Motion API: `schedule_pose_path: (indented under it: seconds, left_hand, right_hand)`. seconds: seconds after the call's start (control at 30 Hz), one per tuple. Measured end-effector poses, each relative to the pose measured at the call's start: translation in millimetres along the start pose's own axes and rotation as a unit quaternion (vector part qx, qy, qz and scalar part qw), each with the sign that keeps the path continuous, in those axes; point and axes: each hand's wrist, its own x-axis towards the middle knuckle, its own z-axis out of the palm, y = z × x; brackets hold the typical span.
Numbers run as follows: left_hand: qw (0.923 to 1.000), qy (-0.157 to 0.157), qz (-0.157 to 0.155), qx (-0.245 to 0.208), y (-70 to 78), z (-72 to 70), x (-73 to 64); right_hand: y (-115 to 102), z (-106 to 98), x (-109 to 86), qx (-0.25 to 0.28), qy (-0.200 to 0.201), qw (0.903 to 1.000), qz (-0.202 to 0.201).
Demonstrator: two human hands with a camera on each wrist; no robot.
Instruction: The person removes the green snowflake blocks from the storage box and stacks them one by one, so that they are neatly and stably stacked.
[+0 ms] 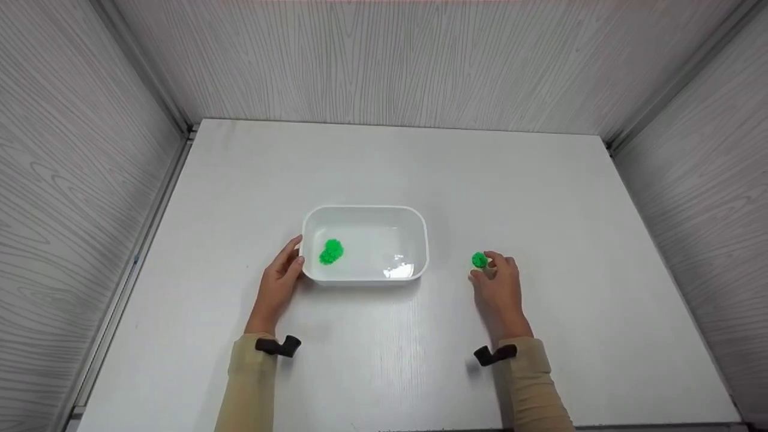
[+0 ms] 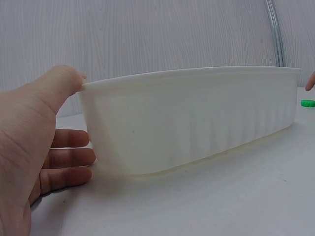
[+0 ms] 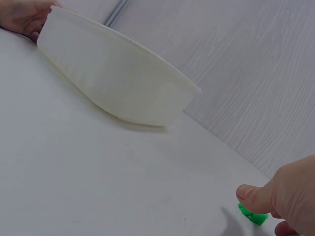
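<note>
My left hand (image 1: pixel 279 279) is at the left end of a white rectangular plastic tub (image 1: pixel 360 280). In the left wrist view its thumb touches the rim, and its fairly straight fingers (image 2: pixel 74 158) reach the outer wall. Two small bright green bumpy pieces (image 1: pixel 331 252) lie together inside the tub, toward its left side. Right of the tub, another small round green piece (image 1: pixel 479 260) with a ridged edge rests on the table. Thumb and index finger of my right hand (image 1: pixel 501 294) are spread around this piece. In the right wrist view the thumb partly covers it.
The tub stands on a white table (image 1: pixel 384 168), around its middle. Pale wood-grain panels (image 1: pixel 384 66) enclose the table at the back and on both sides. A black wrist camera (image 1: pixel 279 346) is on each sleeve.
</note>
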Motion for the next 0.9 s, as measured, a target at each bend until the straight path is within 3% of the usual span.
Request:
schedule_pose_path:
  seconds: [0.53,0.9]
  left_hand:
    - [0.9997,0.003,-0.024,-0.004,2.6,0.6,-0.7]
    - [0.9997,0.002,-0.025,0.003,3.1,0.7,-0.8]
  right_hand:
    - [-33,23,-14.5,0.041,0.017,0.9916,-0.122]
    - [-64,29,-15.2,0.051,0.015,0.9852,-0.163]
